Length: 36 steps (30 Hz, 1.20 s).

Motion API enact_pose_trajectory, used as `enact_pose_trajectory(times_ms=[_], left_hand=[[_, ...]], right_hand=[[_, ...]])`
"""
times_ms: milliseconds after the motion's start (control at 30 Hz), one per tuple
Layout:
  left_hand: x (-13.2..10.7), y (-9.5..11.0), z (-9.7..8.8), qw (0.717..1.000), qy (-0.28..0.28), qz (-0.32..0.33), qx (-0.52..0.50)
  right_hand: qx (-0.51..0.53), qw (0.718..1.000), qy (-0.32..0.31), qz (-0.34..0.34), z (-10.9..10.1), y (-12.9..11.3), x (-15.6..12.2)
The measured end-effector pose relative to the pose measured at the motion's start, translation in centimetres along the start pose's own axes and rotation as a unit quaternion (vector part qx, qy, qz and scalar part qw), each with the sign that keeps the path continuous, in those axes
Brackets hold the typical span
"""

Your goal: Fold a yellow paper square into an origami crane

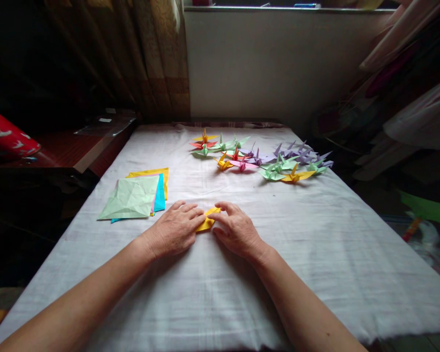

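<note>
A small folded piece of yellow paper (206, 224) lies on the cloth in front of me, partly hidden by my fingers. My left hand (178, 227) rests palm down, fingers stretched out, with the fingertips on the paper's left part. From the other side, my right hand (238, 229) bends its fingers and thumb around the paper's right end. To the left is a loose stack of square sheets with a creased pale green sheet (134, 197) on top; blue paper (160, 193) and yellow paper (165, 177) stick out beneath it.
Several folded paper cranes in green, purple, orange, red and pink, among them an orange crane (295, 175), stand toward the table's far side. A white cloth (315, 274) covers the table. Left stands a brown wooden surface (68, 151) with a red patterned object (9, 137).
</note>
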<state>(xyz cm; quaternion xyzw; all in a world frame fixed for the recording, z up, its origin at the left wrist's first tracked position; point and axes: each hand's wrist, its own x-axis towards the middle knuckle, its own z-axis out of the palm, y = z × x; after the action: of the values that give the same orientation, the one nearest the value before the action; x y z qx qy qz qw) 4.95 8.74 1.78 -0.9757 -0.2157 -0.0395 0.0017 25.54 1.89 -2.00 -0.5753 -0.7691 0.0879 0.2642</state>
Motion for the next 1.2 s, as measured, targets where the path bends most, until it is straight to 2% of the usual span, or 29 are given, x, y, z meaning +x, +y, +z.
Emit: enact_pose_trajectory(times_ms=[133, 233, 433, 600, 867, 1033, 1200], left_hand=[[-0.1, -0.9, 0.1, 1.0, 0.002, 0.014, 0.004], [-0.6, -0.1, 0.6, 0.999, 0.036, -0.009, 0.008], [-1.8, 2.4, 2.2, 0.99, 0.123, -0.066, -0.002], [-1.8, 2.6, 3.0, 0.978, 0.175, -0.103, -0.046], [-1.5, 2.3, 3.4, 0.96, 0.178, -0.158, -0.15], [-1.3, 2.3, 3.5, 0.951, 0.182, -0.191, -0.163], [-1.3, 2.2, 3.5, 0.945, 0.188, -0.197, -0.18]], right_hand=[[-0.026, 0.999, -0.016, -0.044, 0.0, -0.2, 0.4], [-0.032, 0.997, -0.032, -0.063, 0.2, -0.3, 0.6], [-0.046, 0.997, -0.018, -0.057, 0.4, -0.4, 0.4], [-0.019, 0.999, -0.003, -0.046, 0.8, -0.2, 0.3], [0.035, 0.999, 0.028, 0.011, 1.2, -0.5, 0.5], [0.052, 0.997, 0.037, 0.049, 1.4, -0.9, 0.7], [0.047, 0.996, 0.037, 0.069, 1.7, -1.1, 0.8]])
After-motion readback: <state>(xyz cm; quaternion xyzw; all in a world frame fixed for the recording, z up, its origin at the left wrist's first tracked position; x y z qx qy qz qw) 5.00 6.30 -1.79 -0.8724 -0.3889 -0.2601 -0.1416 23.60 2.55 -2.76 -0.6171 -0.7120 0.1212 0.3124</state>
